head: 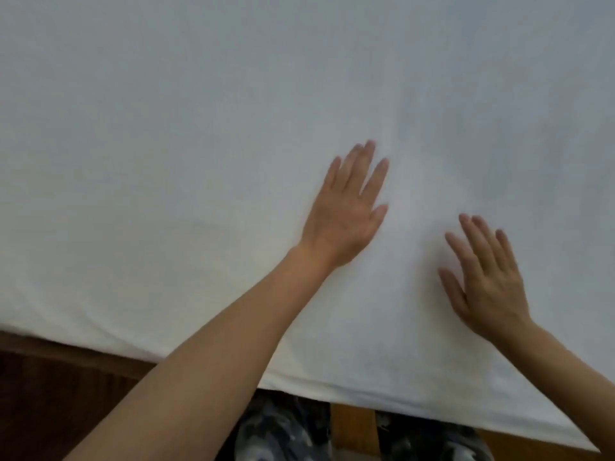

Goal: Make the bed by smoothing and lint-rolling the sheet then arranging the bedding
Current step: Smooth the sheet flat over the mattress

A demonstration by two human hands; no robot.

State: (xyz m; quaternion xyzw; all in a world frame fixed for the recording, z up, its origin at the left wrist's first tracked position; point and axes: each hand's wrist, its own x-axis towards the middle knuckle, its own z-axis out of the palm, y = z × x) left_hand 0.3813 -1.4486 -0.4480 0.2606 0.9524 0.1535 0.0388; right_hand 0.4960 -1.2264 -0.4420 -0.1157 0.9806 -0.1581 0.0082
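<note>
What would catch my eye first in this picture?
Two bare hands lie flat on a wide white sheet that fills most of the view: the left hand near the middle, the right hand lower and to its right, fingers straight. Patterned trousers show below the bed's edge.

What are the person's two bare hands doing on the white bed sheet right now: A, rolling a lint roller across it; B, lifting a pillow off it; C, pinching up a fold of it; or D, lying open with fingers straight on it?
D: the left hand and the right hand both lie palm down with straight, spread fingers on the white bed sheet, and neither holds a tool or any bedding.
</note>
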